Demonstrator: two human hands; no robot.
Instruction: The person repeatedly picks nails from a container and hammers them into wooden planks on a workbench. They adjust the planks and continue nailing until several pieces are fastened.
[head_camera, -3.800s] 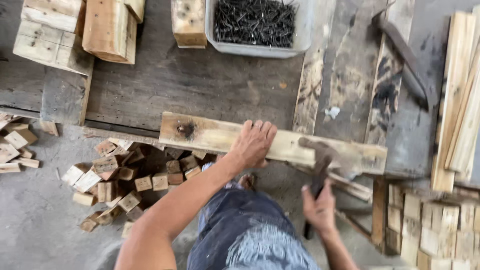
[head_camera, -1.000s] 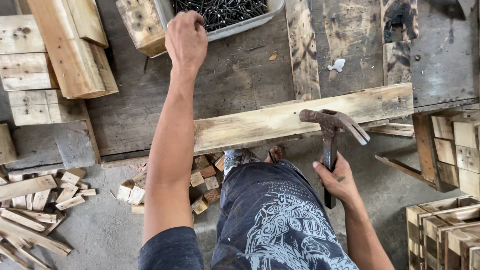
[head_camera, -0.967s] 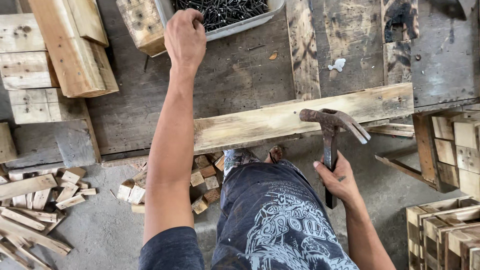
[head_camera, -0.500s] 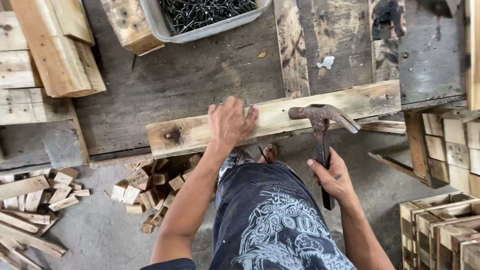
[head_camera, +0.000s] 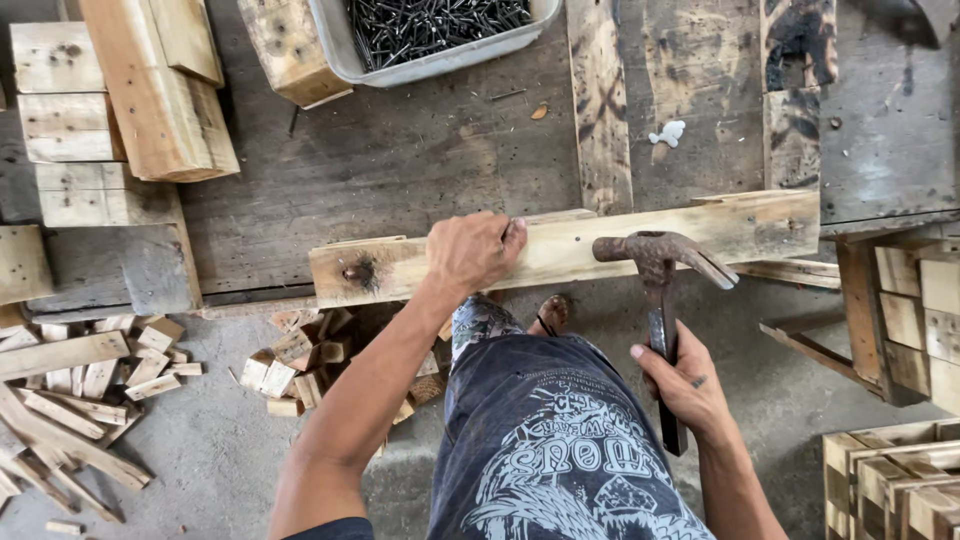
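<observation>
A long pale wooden plank (head_camera: 420, 265) with a dark knot lies along the front edge of the dark wooden workbench (head_camera: 400, 160). My left hand (head_camera: 470, 250) rests on the plank's middle, fingers curled and pinched together; whether a nail is between them I cannot tell. My right hand (head_camera: 685, 385) grips the handle of a rusty claw hammer (head_camera: 655, 262), whose head hovers over the plank just right of my left hand. A grey tray of dark nails (head_camera: 430, 30) stands at the bench's far edge.
Wooden blocks (head_camera: 150, 90) are stacked at the bench's left. Small offcuts (head_camera: 290, 360) and sticks (head_camera: 60, 420) litter the concrete floor below. Slatted wooden crates (head_camera: 900, 480) stand at the right. My legs in dark printed shorts (head_camera: 540, 440) fill the lower middle.
My left hand came back from the nail tray to the plank. The plank shifted left along the bench edge. The hammer stayed raised over the plank in my right hand.
</observation>
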